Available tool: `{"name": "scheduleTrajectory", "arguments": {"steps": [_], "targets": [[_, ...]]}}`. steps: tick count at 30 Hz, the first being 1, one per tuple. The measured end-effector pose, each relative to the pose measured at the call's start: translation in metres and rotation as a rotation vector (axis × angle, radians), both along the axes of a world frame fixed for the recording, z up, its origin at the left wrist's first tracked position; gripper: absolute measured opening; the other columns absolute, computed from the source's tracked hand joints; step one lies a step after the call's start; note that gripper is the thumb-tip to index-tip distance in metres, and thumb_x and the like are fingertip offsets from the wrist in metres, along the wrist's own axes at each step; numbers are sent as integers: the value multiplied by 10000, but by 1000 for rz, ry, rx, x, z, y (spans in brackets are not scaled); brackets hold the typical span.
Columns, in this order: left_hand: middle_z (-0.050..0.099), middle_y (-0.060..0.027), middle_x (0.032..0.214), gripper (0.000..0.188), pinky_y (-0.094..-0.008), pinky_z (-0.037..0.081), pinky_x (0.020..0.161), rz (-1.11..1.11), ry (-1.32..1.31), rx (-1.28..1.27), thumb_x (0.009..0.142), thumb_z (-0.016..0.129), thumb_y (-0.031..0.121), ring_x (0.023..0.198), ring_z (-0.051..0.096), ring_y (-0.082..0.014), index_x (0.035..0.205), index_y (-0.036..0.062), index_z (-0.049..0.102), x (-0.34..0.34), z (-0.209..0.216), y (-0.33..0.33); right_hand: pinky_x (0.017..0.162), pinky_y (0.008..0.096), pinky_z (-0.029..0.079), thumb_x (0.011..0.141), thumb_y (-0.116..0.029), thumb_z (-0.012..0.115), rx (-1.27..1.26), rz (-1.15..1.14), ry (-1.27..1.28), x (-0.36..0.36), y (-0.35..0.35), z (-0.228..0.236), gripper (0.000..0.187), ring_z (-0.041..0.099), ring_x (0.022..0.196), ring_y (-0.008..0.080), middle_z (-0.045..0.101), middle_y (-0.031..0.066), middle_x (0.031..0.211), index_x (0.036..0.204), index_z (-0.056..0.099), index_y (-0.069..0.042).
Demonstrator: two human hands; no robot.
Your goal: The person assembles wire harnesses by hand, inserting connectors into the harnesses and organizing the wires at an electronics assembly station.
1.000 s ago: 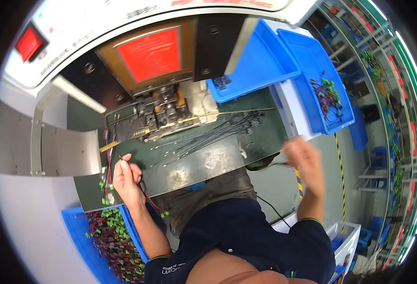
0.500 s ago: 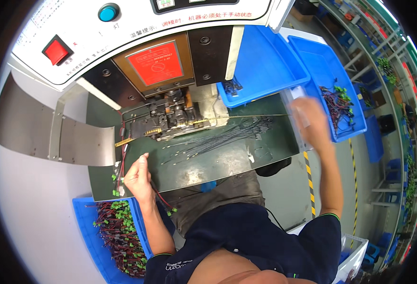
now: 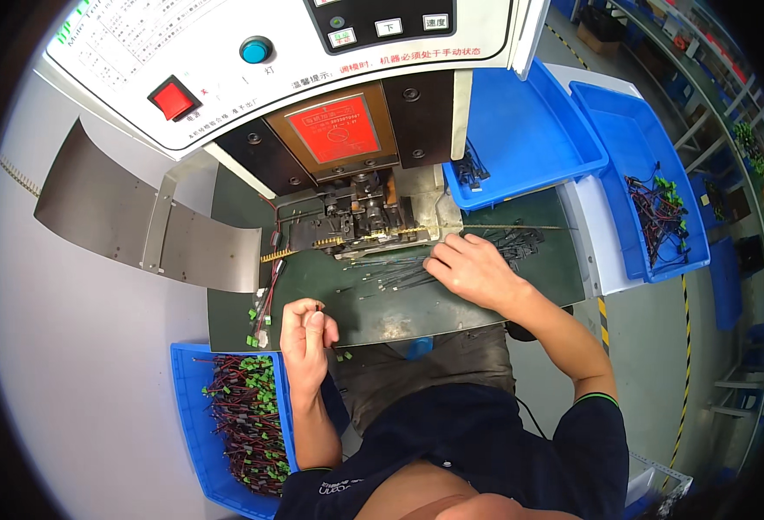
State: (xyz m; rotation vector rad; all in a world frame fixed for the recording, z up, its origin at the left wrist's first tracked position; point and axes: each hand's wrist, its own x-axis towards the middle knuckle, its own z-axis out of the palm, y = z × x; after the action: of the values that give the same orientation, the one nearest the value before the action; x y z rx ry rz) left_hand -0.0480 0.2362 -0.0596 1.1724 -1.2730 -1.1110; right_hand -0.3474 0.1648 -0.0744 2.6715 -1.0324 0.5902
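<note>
My left hand [image 3: 308,340] is pinched closed near the front edge of the green worktop [image 3: 382,325]. It holds a thin red-and-black wire lead, whose green connector [image 3: 344,355] shows just beside the hand. My right hand [image 3: 475,273] lies over a spread of thin black wires [image 3: 399,274], its fingers bent down among them. The fingertips are partly hidden, so what they grip does not show. Behind the wires stands the press machine's tooling [image 3: 369,212], with a strip of brass-coloured terminals [image 3: 276,256] running through it.
At the lower left is a blue bin [image 3: 193,429] full of red-and-black leads with green connectors. Two blue trays, one nearer [image 3: 533,186] and one farther right [image 3: 689,251], hold more leads. A curved metal guide [image 3: 208,251] juts out at left, beside several leads [image 3: 267,299].
My right hand has come from the right side, past the table edge, back leftward onto the black wires. The left hand stays pinched on its lead. The whole view has shifted.
</note>
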Motion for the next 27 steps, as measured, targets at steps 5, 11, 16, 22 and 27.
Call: {"name": "scheduleTrajectory", "arguments": {"steps": [5,11,16,22,27], "targets": [[612,-80,901,48,-265,484,778,-58,-354,-283,942,595,-33,847,592,-145,983,-8,590,-9,16,-9,684,317,549,768,-88,697,-30,40,-381,-18,-6,29,117,637,850,197,650,32,825,882,687,-65],[627,-78,951,94,-234,470,671,59,-160,-215,863,685,-87,793,577,-118,942,-40,668,-18,12,-9,697,289,566,909,23,663,214,-73,-1140,-49,3,80,114,718,790,206,714,127,932,1023,656,16],[630,-94,970,119,-223,489,684,33,-164,-278,855,691,-102,799,593,-117,956,-43,671,-27,12,-8,468,202,388,1004,-49,540,265,35,-1616,-57,23,113,42,552,566,82,632,83,768,1031,542,-18],[659,-119,875,145,-273,513,682,10,-454,-379,811,739,-79,774,627,-185,932,-32,675,-41,13,-8,495,211,436,976,-11,587,766,56,-1535,-20,62,64,102,629,610,96,643,59,795,1064,628,20],[658,-118,880,134,-271,518,689,-98,-658,-510,816,735,-82,779,628,-182,920,-36,665,-55,20,-9,626,243,526,961,-9,620,956,-6,-1524,3,75,5,74,662,718,111,647,46,880,1024,617,29]]}}
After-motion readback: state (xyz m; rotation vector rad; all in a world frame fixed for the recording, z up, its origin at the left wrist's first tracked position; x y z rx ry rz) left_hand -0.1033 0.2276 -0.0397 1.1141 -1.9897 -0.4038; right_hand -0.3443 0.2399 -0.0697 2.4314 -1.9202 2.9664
